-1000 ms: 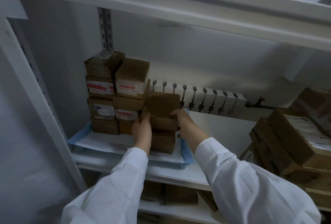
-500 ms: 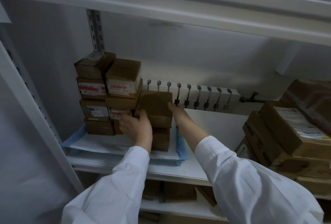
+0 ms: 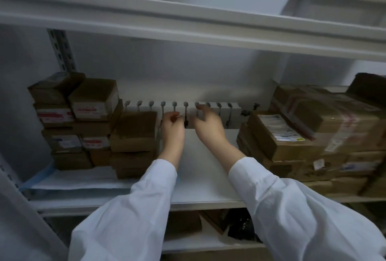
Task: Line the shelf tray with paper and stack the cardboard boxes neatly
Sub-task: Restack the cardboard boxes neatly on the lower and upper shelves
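Observation:
Stacked brown cardboard boxes (image 3: 73, 122) stand on the white paper (image 3: 79, 179) that lines the blue tray (image 3: 45, 174) at the left of the shelf. The nearest stack is topped by a plain brown box (image 3: 135, 131). My left hand (image 3: 172, 130) hovers just right of that box, fingers loosely curled, holding nothing. My right hand (image 3: 208, 125) is beside it over the bare white shelf (image 3: 200, 177), fingers spread and empty. Both hands are apart from the boxes.
A pile of larger labelled cardboard boxes (image 3: 309, 135) fills the right of the shelf. A white radiator (image 3: 223, 112) runs along the back wall. Another shelf (image 3: 188, 26) hangs overhead, and more boxes (image 3: 183, 221) lie on the shelf below.
Both hands have let go of the top brown box and moved right, away from the stack. The camera has turned right, bringing the right-hand box pile further into view.

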Demonstrator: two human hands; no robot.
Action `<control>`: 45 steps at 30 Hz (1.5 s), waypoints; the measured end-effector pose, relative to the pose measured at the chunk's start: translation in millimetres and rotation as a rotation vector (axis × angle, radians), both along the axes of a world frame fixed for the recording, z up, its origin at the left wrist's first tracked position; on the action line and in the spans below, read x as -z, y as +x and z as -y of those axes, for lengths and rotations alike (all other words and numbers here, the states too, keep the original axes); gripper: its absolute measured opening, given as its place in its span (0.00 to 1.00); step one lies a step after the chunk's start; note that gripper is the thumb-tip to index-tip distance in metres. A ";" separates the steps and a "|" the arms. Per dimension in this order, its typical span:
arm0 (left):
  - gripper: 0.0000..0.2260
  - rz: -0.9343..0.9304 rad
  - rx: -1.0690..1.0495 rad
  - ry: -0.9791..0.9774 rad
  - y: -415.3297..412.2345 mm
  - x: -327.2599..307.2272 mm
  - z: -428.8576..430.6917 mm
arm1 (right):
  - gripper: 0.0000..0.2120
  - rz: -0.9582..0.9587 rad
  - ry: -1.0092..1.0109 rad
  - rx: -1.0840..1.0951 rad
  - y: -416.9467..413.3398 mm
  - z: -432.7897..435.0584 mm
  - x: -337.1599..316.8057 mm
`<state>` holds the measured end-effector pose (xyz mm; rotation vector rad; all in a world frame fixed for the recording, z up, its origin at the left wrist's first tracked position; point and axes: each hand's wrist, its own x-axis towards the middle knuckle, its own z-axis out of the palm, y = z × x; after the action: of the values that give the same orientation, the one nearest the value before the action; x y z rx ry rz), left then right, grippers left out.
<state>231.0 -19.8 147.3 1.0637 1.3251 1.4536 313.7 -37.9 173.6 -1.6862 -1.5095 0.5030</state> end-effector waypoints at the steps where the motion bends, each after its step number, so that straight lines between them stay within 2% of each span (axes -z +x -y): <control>1: 0.10 -0.007 0.049 -0.031 11.4 0.9 0.0 | 0.21 0.083 0.016 0.019 9.2 6.1 -3.4; 5: 0.10 -0.021 0.252 -0.128 69.3 1.8 12.2 | 0.19 0.296 0.059 0.162 62.1 33.7 -16.2; 9: 0.16 -0.008 0.400 -0.245 121.4 3.1 32.8 | 0.20 0.336 -0.011 0.314 120.3 58.7 -18.7; 19: 0.24 0.016 0.479 -0.312 194.4 11.6 67.4 | 0.21 0.174 -0.088 0.347 194.1 87.2 -1.3; 28: 0.28 -0.059 0.418 -0.327 209.3 12.4 67.8 | 0.19 0.008 0.016 0.254 208.8 86.1 4.0; 32: 0.23 0.121 0.375 -0.300 202.1 4.0 68.2 | 0.17 -0.056 0.137 0.207 209.4 84.7 -4.1; 37: 0.17 0.325 0.149 -0.238 182.4 1.7 58.3 | 0.15 -0.272 0.187 0.134 203.6 82.2 -5.0; 42: 0.09 0.479 0.059 -0.255 164.7 13.2 58.7 | 0.18 -0.097 -0.029 0.299 200.6 77.5 23.2; 45: 0.05 0.583 0.072 -0.270 163.2 14.9 59.7 | 0.21 -0.001 -0.136 0.455 192.9 77.4 36.7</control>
<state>394.2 -79.5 132.4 0.4535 1.0072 1.3442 506.6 -115.3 137.0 -2.0577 -1.0577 0.3650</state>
